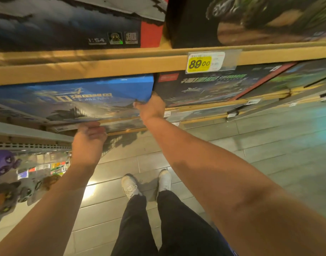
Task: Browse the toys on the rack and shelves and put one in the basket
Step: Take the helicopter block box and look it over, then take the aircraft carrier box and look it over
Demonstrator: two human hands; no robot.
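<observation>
A large blue toy box (71, 98) with a plane picture sits on the second wooden shelf, tilted out at its front. My left hand (89, 139) grips its lower front edge from below. My right hand (151, 108) holds the box's right side, fingers tucked between it and a dark toy box (204, 87) beside it. No basket is in view.
The upper wooden shelf (103, 65) carries a yellow 89.00 price tag (200, 63) and two big dark boxes (66, 24). Plush toys (3, 163) hang on a rack at the lower left. Tiled floor and my white shoes (130, 185) are below.
</observation>
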